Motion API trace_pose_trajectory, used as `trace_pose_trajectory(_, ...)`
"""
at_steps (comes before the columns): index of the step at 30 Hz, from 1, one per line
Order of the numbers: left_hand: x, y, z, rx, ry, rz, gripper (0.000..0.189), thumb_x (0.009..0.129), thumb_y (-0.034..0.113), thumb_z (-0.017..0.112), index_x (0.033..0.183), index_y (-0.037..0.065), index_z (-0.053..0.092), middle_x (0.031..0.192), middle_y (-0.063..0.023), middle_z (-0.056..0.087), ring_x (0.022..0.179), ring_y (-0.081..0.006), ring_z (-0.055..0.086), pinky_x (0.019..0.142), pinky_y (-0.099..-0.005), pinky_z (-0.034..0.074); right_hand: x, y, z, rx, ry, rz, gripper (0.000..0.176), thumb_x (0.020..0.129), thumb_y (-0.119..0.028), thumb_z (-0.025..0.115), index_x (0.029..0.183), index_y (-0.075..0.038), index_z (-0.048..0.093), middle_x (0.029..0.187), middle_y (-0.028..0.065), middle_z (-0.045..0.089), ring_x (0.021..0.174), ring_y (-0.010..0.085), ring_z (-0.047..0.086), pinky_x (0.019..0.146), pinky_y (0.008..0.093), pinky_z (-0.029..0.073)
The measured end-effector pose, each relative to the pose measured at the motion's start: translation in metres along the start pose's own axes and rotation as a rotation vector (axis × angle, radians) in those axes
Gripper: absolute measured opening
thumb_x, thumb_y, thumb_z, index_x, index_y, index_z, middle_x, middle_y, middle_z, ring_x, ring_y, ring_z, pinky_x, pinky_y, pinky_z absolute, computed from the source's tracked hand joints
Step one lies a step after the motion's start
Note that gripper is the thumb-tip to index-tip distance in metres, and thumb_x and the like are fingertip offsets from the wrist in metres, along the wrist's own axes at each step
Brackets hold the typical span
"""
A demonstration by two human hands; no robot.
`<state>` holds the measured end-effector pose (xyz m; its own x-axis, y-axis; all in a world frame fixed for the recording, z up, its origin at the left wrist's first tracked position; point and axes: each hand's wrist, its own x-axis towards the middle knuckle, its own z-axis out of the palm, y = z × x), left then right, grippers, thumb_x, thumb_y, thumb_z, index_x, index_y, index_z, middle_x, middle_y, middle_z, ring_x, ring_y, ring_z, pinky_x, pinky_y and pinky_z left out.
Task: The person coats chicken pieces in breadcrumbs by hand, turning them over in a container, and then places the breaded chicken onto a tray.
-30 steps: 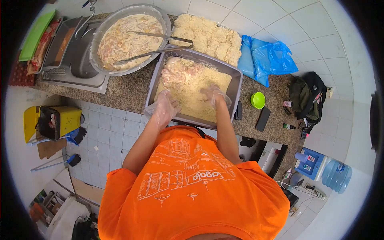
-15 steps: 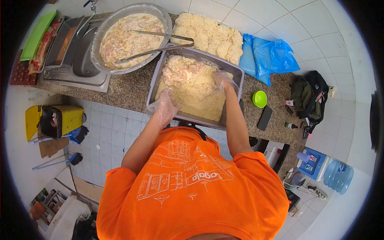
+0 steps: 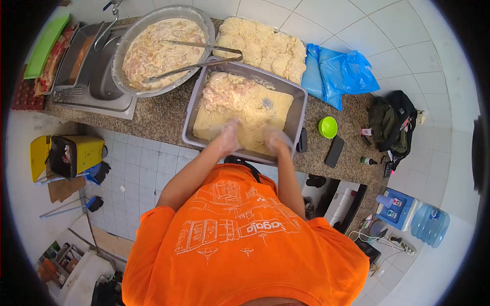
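My left hand, in a clear plastic glove, is down in the pale breadcrumbs near the close side of a grey tub. Beside it, my right hand, also gloved, is at the crumbs by the tub's near right corner. Both are blurred, with their fingers partly hidden, so what they hold cannot be made out. Pinkish battered raw meat lies in the tub's far left part. Metal tongs rest across the rim of a big round basin of meat in batter.
Crumb-coated pieces fill a tray behind the tub. Blue plastic bags, a green bowl, a dark phone and a backpack are to the right. A sink is at left.
My left hand has moved right, from the tub's left edge into the crumbs. My right hand has come back toward my body from the tub's right side. Fingers are now more blurred.
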<state>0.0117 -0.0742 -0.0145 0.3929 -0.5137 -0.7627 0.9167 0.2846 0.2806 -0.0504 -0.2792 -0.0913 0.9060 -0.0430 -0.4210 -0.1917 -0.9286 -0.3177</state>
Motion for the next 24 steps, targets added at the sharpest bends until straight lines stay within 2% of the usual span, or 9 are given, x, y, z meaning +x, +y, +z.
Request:
trace_pose_trajectory(2,0.079,-0.048,-0.039,0.172,-0.022,0.000,0.048,0.091,0.037,0.032,0.126,0.005,0.044,0.128,-0.0152,0.051,0.121,-0.0317,0.046,0.105,-0.0549,0.026,-0.004,0.002,0.049,0.108,-0.051,0.095,0.038,0.091,-0.027,0.035,0.110,-0.004,0.060,0.114,0.0219,0.058,0.106,0.0344,0.056,0.082,0.0421,0.046)
trace_pose_trajectory(6,0.034,-0.023,0.005,0.056,0.002,0.041,0.049,0.091,0.036,0.032,0.126,0.005,0.044,0.127,-0.0144,0.051,0.121,-0.0319,0.046,0.105,-0.0573,0.024,-0.013,-0.058,-0.060,0.416,-0.196,0.401,0.033,0.090,-0.025,0.038,0.106,-0.006,0.060,0.110,0.0225,0.059,0.108,0.0325,0.056,0.083,0.0413,0.045)
trace_pose_trajectory(8,-0.014,0.008,0.022,-0.069,-0.203,0.146,0.050,0.091,0.036,0.031,0.128,0.003,0.041,0.129,-0.0154,0.049,0.122,-0.0316,0.044,0.105,-0.0589,0.022,-0.010,-0.040,-0.066,0.114,0.031,0.053,0.034,0.088,-0.025,0.040,0.105,-0.005,0.061,0.110,0.0205,0.061,0.107,0.0310,0.057,0.085,0.0405,0.044)
trace_pose_trajectory(9,-0.026,0.018,0.031,-0.096,0.049,0.134,0.051,0.091,0.034,0.032,0.130,0.002,0.037,0.134,-0.0169,0.044,0.125,-0.0337,0.040,0.106,-0.0590,0.021,-0.026,-0.063,-0.091,-0.055,0.210,-0.121,0.027,0.082,-0.018,0.047,0.099,-0.003,0.062,0.105,0.0182,0.063,0.102,0.0312,0.060,0.086,0.0434,0.044)
trace_pose_trajectory(13,-0.056,0.035,0.012,-0.218,-0.040,0.200,0.056,0.090,0.033,0.035,0.135,0.000,0.031,0.140,-0.0199,0.036,0.130,-0.0356,0.033,0.108,-0.0570,0.019,0.025,-0.066,-0.063,-0.336,0.320,-0.551,0.027,0.084,-0.019,0.047,0.099,-0.003,0.062,0.100,0.0177,0.064,0.095,0.0279,0.063,0.079,0.0386,0.048)
trace_pose_trajectory(15,-0.060,0.035,-0.005,-0.178,0.065,0.154,0.063,0.089,0.033,0.037,0.139,-0.003,0.023,0.144,-0.0229,0.028,0.135,-0.0384,0.025,0.110,-0.0547,0.017,0.063,-0.084,-0.031,-0.178,-0.271,-0.144,0.015,0.078,-0.013,0.050,0.079,-0.004,0.062,0.085,0.0169,0.065,0.078,0.0290,0.064,0.067,0.0374,0.049)
trace_pose_trajectory(16,-0.059,0.035,-0.013,-0.181,0.061,0.163,0.063,0.089,0.033,0.037,0.139,-0.003,0.023,0.144,-0.0229,0.028,0.135,-0.0384,0.025,0.110,-0.0547,0.017,0.070,-0.078,-0.029,-0.185,-0.266,-0.149,0.015,0.078,-0.013,0.050,0.079,-0.004,0.062,0.085,0.0169,0.065,0.078,0.0290,0.064,0.067,0.0374,0.049)
trace_pose_trajectory(22,-0.058,0.025,-0.044,-0.279,0.082,0.223,0.073,0.089,0.033,0.036,0.144,-0.006,0.007,0.151,-0.0254,0.009,0.140,-0.0414,0.011,0.113,-0.0516,0.011,0.099,0.013,-0.011,1.186,-0.185,0.158,0.007,0.082,-0.001,0.050,0.079,-0.004,0.056,0.072,0.0055,0.056,0.062,0.0159,0.051,0.063,0.0315,0.048)
trace_pose_trajectory(24,-0.060,0.023,-0.043,-0.373,0.165,0.230,0.053,0.090,0.034,0.040,0.128,-0.001,0.030,0.144,-0.0237,0.021,0.138,-0.0378,0.016,0.111,-0.0547,0.011,0.129,0.059,0.026,1.476,-0.489,-0.377,0.010,0.087,-0.007,0.050,0.081,-0.004,0.057,0.071,0.0051,0.055,0.063,0.0157,0.052,0.059,0.0314,0.045)
